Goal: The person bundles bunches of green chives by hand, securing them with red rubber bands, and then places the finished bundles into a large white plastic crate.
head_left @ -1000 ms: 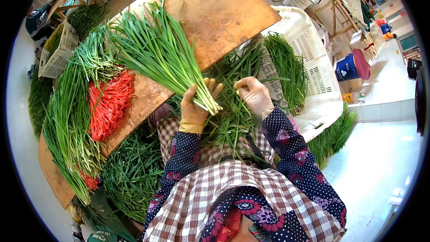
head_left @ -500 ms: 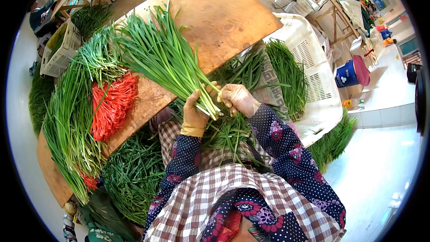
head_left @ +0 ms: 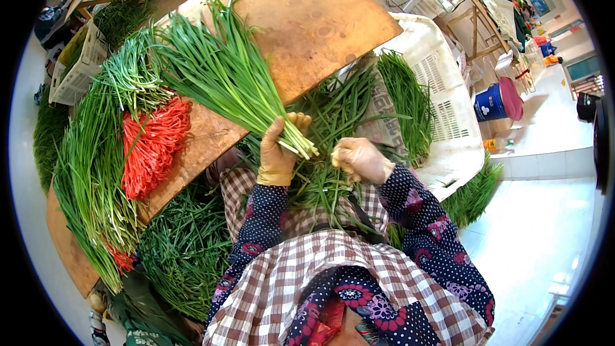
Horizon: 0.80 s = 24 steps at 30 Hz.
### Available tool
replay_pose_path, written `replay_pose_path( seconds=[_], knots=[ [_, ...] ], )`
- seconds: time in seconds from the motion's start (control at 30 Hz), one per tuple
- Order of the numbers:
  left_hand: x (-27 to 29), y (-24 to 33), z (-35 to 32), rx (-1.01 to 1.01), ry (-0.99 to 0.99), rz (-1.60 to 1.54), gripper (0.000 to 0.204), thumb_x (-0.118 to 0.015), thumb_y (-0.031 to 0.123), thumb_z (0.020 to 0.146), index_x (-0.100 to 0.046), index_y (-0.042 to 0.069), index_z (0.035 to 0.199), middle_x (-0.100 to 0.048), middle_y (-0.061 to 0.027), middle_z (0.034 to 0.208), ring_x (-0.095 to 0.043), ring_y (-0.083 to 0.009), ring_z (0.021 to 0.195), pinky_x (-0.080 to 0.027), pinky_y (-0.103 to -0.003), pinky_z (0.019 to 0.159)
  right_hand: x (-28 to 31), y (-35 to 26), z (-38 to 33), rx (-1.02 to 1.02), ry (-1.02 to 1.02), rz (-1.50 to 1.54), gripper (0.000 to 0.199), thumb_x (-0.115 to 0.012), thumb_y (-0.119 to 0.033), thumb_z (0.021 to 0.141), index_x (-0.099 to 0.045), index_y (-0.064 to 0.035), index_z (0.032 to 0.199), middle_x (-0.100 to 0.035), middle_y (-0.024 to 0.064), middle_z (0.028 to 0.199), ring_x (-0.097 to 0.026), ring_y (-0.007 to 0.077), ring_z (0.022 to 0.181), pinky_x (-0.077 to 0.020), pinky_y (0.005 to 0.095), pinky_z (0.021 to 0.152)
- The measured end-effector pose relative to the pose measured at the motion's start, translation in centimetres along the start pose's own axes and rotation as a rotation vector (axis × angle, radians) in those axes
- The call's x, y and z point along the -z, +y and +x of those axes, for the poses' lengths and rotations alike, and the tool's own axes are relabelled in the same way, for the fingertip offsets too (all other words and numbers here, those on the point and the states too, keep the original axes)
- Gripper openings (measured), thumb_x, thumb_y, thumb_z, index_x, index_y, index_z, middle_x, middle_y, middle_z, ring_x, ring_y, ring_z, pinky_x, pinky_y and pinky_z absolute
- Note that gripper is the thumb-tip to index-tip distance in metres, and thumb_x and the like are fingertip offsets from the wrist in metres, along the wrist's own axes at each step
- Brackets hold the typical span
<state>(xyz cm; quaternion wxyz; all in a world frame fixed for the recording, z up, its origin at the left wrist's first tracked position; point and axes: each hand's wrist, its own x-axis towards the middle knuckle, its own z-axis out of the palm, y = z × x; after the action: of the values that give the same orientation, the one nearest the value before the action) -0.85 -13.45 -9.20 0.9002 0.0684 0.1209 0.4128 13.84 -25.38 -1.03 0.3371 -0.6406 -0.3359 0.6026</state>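
Observation:
My left hand, in a thin yellowish glove, is closed round the pale stem end of a bunch of garlic chives. The bunch's green leaves fan up and left over the wooden board. To the right of the cut ends, apart from them, is my gloved right hand with its fingers curled together. Whatever sits in those fingers, if anything, is hidden. Loose chive leaves lie in my lap below both hands.
Red ties and more chives lie on the board's left part. A white crate at the right holds chives beside a printed sack. A dark green heap lies below the board. Further right stands a blue bucket.
My right hand has come away from the bunch's stems, moving right and slightly toward me. My left hand keeps the bunch in nearly the same place.

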Motion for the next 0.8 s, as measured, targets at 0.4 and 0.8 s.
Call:
replay_pose_path(
  seconds=[0.4,0.8],
  knots=[
    [0.2,0.4,-0.2,0.058,-0.116,0.106,0.043,-0.058,0.025,0.084,-0.053,-0.006,0.114,-0.055,-0.0189,0.116,-0.051,-0.0322,0.112,-0.039,-0.049,0.098,-3.3,-1.8,2.9,0.200,0.192,-0.276,0.029,-0.063,-0.020,0.081,-0.059,0.0006,0.102,-0.065,0.0067,0.083,-0.061,0.0135,0.073,-0.0496,0.0255,0.065],
    [0.6,0.8,-0.6,0.071,0.022,0.186,0.031,-0.059,0.018,0.085,-0.058,-0.008,0.103,-0.064,-0.0126,0.078,-0.063,-0.0207,0.065,-0.055,-0.029,0.059,-2.3,-1.1,3.2,0.083,0.026,0.217,0.020,-0.050,-0.018,0.089,-0.058,0.0000,0.093,-0.051,0.0012,0.062,-0.047,0.0077,0.040,-0.0400,0.0203,0.037]
  ],
)
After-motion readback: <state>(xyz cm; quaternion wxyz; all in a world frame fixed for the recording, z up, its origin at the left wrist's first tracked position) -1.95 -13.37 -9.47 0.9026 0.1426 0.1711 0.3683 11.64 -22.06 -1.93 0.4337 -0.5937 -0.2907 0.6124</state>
